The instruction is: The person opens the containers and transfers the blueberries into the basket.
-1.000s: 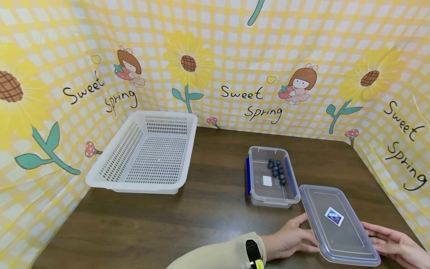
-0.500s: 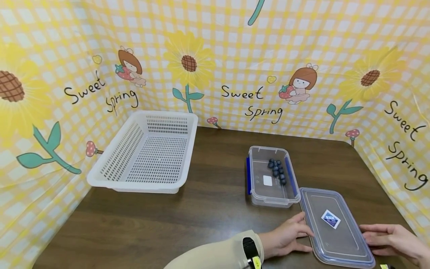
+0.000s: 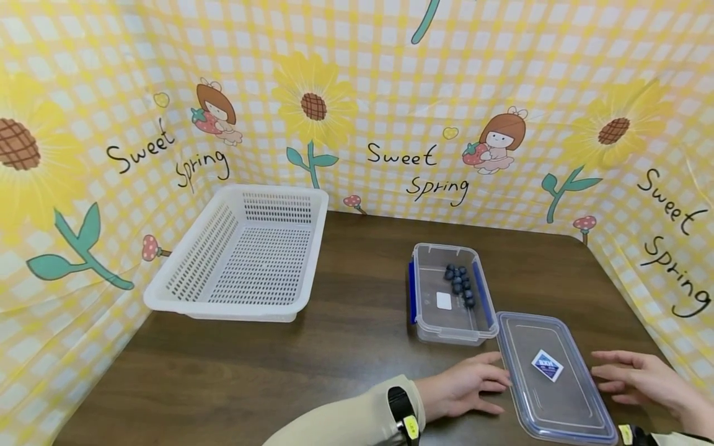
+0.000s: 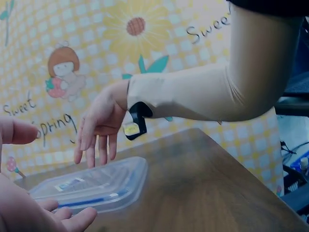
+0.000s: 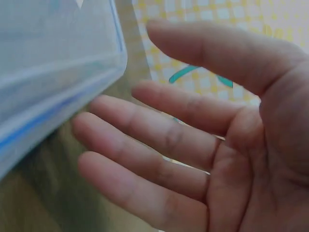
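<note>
A clear plastic lid (image 3: 558, 396) with a blue-tinted rim and a diamond-shaped sticker lies flat on the table, just in front of and to the right of a clear container. My left hand (image 3: 463, 387) is beside the lid's left edge, fingers spread and holding nothing. On the other side, my right hand (image 3: 641, 378) hovers by the right edge; in the right wrist view its relaxed fingers (image 5: 159, 130) stand apart from the lid. Inside the clear container (image 3: 440, 328), which has blue side latches, several blueberries (image 3: 458, 284) sit along the right half, near a small white label.
A white perforated basket (image 3: 312, 248) stands at the back left of the dark wooden table (image 3: 357, 384). Yellow checked cloth (image 3: 390, 80) with printed flowers walls in the back and both sides.
Lowered from a slight tilt, the lid now lies flat on the table. Both hands have let go of it and drawn slightly away, the left one leftward.
</note>
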`<state>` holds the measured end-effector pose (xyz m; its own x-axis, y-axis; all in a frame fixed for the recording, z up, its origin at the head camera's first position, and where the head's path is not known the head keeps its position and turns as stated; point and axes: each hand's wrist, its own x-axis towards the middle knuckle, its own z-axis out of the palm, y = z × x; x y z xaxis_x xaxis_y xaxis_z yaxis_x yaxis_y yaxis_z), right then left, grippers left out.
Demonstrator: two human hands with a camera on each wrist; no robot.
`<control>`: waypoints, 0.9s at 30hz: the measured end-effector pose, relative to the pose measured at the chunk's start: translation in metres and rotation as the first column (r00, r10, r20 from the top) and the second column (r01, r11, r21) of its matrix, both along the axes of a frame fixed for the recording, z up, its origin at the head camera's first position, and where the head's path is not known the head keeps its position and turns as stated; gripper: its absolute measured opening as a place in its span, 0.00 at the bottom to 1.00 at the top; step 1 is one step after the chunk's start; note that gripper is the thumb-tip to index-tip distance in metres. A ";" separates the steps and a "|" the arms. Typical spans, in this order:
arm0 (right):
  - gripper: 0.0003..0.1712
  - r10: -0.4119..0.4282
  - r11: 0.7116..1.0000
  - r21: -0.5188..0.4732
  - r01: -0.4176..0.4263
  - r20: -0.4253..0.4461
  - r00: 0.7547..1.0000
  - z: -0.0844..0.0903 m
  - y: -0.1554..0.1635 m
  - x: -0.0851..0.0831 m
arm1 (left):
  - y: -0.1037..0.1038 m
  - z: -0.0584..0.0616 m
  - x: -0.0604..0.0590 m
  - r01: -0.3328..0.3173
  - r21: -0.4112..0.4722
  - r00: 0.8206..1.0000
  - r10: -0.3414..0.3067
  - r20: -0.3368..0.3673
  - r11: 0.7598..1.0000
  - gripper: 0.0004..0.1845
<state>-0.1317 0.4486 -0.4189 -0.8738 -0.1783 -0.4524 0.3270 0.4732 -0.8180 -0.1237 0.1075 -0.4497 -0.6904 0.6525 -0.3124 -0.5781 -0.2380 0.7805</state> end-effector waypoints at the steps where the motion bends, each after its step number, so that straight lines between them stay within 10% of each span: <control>1: 0.25 -0.026 1.000 0.008 0.026 -0.023 0.999 0.000 -0.003 -0.001 | -0.003 0.002 -0.001 0.010 0.005 1.000 -0.010 0.001 1.000 0.37; 4: 0.11 -0.083 0.994 -0.079 0.076 -0.083 0.993 0.001 -0.011 -0.006 | -0.015 0.011 -0.004 0.044 0.021 0.999 -0.044 -0.017 0.999 0.34; 6: 0.19 -0.078 0.973 -0.224 0.048 -0.128 0.989 0.001 -0.016 -0.010 | -0.023 0.018 -0.007 0.061 0.015 0.997 -0.060 -0.044 0.998 0.33; 19: 0.26 0.005 0.689 -0.703 -0.174 -0.235 0.972 -0.004 -0.082 -0.055 | -0.084 0.055 -0.061 -0.110 0.080 0.976 0.123 -0.179 0.991 0.34; 27: 0.22 0.032 0.762 -0.633 -0.136 -0.173 0.984 -0.010 -0.118 -0.073 | -0.119 0.047 -0.096 -0.251 0.048 0.933 0.255 -0.255 0.967 0.34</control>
<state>-0.2052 0.3309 -0.4289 -0.8864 -0.4564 -0.0776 0.1667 -0.1584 -0.9732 -0.2201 -0.0118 -0.4024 -0.8887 0.4486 -0.0944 -0.2773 -0.3621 0.8899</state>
